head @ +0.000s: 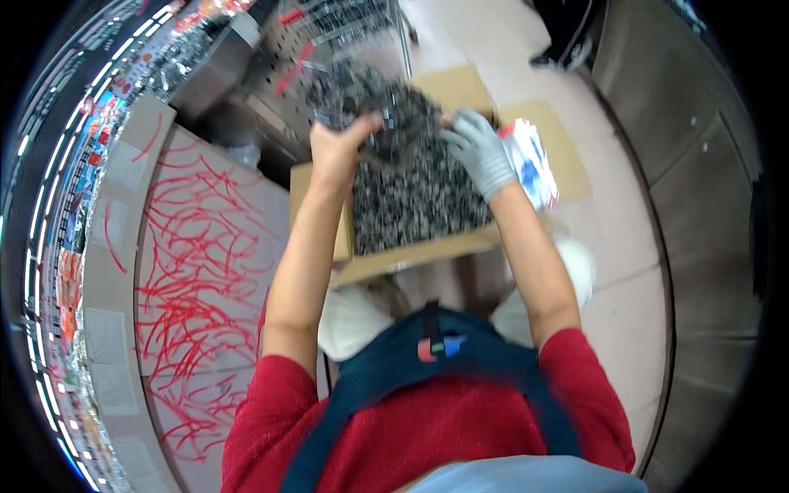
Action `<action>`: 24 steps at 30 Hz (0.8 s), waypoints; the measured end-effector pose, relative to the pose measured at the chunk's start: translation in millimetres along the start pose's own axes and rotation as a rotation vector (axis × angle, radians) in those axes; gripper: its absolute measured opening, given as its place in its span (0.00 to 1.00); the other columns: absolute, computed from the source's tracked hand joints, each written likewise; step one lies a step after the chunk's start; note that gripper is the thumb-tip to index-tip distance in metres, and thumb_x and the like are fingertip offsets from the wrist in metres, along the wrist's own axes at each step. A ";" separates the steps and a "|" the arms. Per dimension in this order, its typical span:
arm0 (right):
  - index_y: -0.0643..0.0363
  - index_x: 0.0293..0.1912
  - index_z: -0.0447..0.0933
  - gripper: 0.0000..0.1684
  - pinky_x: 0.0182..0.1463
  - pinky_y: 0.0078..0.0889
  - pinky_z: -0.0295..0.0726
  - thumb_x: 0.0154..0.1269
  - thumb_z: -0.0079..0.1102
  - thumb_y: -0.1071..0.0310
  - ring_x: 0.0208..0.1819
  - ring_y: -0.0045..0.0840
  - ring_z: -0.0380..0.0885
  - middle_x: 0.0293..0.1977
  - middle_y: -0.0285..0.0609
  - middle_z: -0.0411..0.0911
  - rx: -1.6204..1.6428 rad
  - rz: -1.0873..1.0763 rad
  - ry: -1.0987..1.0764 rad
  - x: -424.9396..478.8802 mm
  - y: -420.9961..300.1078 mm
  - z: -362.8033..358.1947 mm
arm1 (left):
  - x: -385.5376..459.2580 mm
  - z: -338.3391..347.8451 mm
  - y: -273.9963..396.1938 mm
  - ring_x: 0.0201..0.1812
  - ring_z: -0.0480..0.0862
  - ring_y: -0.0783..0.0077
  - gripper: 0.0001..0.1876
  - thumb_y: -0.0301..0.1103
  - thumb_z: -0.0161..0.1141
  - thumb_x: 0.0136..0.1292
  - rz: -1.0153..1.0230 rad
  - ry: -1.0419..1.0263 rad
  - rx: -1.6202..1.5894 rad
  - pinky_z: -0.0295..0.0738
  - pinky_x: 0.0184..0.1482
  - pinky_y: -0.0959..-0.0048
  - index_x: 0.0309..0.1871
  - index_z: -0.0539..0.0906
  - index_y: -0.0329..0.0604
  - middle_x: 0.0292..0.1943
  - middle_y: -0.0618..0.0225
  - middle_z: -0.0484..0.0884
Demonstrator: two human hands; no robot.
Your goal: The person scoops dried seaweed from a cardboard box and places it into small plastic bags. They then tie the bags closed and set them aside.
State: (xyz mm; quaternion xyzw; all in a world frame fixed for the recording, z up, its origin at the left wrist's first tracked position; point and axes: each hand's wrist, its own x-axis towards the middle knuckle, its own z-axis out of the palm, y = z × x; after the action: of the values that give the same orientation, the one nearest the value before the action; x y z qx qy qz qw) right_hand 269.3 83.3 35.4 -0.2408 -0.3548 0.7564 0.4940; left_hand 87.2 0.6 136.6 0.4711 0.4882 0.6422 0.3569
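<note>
My bare left hand (336, 148) grips a clear plastic bag or container (388, 138) of dark striped seeds, blurred by motion. My right hand (478, 148) wears a grey glove, and its bent fingertips are at the right side of the seeds; whether they grip anything is unclear. Below both hands, an open cardboard box (419, 249) stands between my knees. Loose dark striped seeds (419, 203), which look like sunflower seeds, fill it. Beyond my left hand, a red strip (294, 69) hangs by more blurred dark packs.
A wire shopping cart (345, 18) stands ahead. Many red strips (197, 296) lie on the floor at left, beside a shelf edge (111, 277). A white-and-blue package (530, 163) rests on the box's right flap. A metal cabinet (696, 246) lines the right; another person's shoe (564, 58) shows ahead.
</note>
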 end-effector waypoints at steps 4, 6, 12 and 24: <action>0.63 0.64 0.62 0.46 0.64 0.37 0.70 0.49 0.75 0.65 0.60 0.34 0.71 0.58 0.48 0.72 -0.591 -0.143 -0.326 8.8 -45.9 -3.5 | 2.9 -9.7 8.4 0.43 0.81 0.74 0.20 0.23 0.69 0.45 -0.071 -0.148 0.086 0.74 0.50 0.72 0.45 0.80 0.36 0.41 0.68 0.83; 0.62 0.66 0.61 0.52 0.62 0.34 0.72 0.44 0.78 0.63 0.58 0.28 0.72 0.56 0.47 0.73 -0.757 -0.154 -0.568 7.2 -46.2 16.3 | 0.0 -10.4 1.2 0.41 0.82 0.76 0.20 0.24 0.70 0.43 -0.094 -0.231 0.148 0.75 0.49 0.73 0.44 0.81 0.36 0.39 0.67 0.85; 0.63 0.58 0.70 0.43 0.58 0.27 0.74 0.41 0.79 0.62 0.52 0.22 0.74 0.49 0.38 0.79 -0.751 -0.004 -0.395 2.3 -24.6 15.1 | -7.6 -3.9 -33.1 0.56 0.76 0.70 0.44 0.27 0.77 0.40 0.010 -0.243 0.017 0.67 0.62 0.71 0.63 0.66 0.33 0.56 0.60 0.76; 0.62 0.60 0.67 0.45 0.60 0.29 0.74 0.42 0.78 0.70 0.54 0.24 0.75 0.53 0.40 0.77 -0.676 0.041 -0.422 -5.2 -3.0 7.6 | -25.9 -6.9 -54.9 0.56 0.76 0.69 0.49 0.28 0.80 0.37 0.010 -0.269 0.231 0.69 0.62 0.70 0.65 0.63 0.31 0.55 0.59 0.76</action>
State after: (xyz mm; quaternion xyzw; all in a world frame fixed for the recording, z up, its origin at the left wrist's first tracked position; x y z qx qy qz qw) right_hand 267.6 77.1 42.6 -0.2363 -0.6725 0.6395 0.2880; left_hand 88.4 -10.4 76.5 0.5933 0.5041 0.5147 0.3592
